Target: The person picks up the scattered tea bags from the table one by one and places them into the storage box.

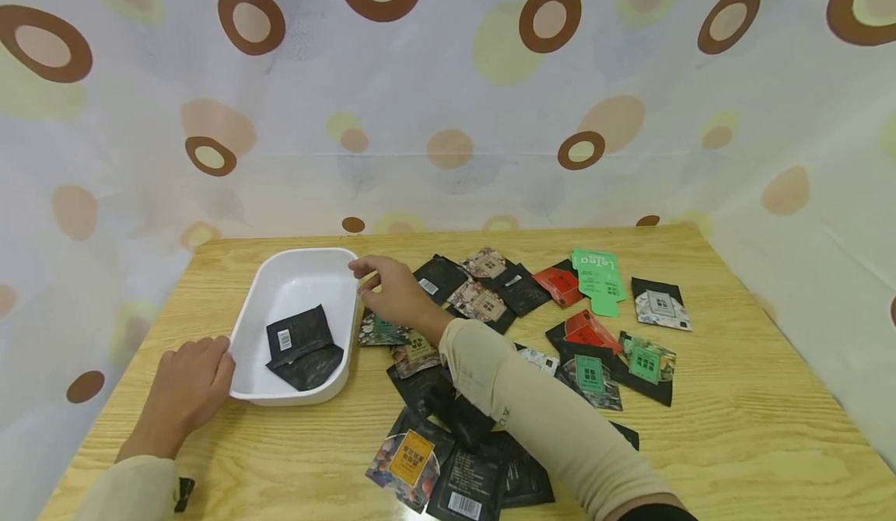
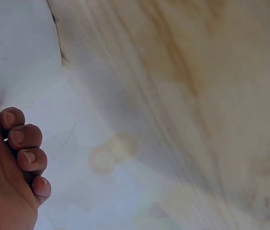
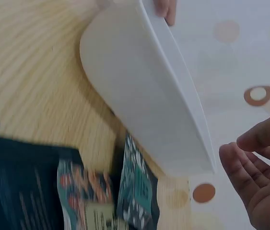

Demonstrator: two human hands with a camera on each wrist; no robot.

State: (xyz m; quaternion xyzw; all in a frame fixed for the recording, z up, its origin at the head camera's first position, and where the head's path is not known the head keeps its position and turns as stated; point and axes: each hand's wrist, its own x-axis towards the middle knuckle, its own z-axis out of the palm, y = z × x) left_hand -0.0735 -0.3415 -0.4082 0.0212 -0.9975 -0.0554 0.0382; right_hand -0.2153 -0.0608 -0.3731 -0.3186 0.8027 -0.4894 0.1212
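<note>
A white plastic tub [image 1: 294,284] stands on the wooden table, with two black sachets, one [image 1: 297,336] overlapping the other [image 1: 313,368], lying inside. My left hand [image 1: 190,385] grips the tub's left rim, fingers curled over the edge; the left wrist view shows those fingers [image 2: 29,158] from close by. At the far right corner of the rim is my right hand [image 1: 392,291], its fingers loosely bent and holding nothing. The right wrist view puts its fingertips [image 3: 228,152] right beside the tub's wall [image 3: 139,96].
Right of the tub, many black sachets with printed labels lie scattered, among them an orange-labelled one [image 1: 411,459] and a red-labelled one [image 1: 588,330]. A green LeTea card [image 1: 600,276] lies toward the back. Patterned cloth [image 1: 448,101] hangs behind the table [image 1: 742,396].
</note>
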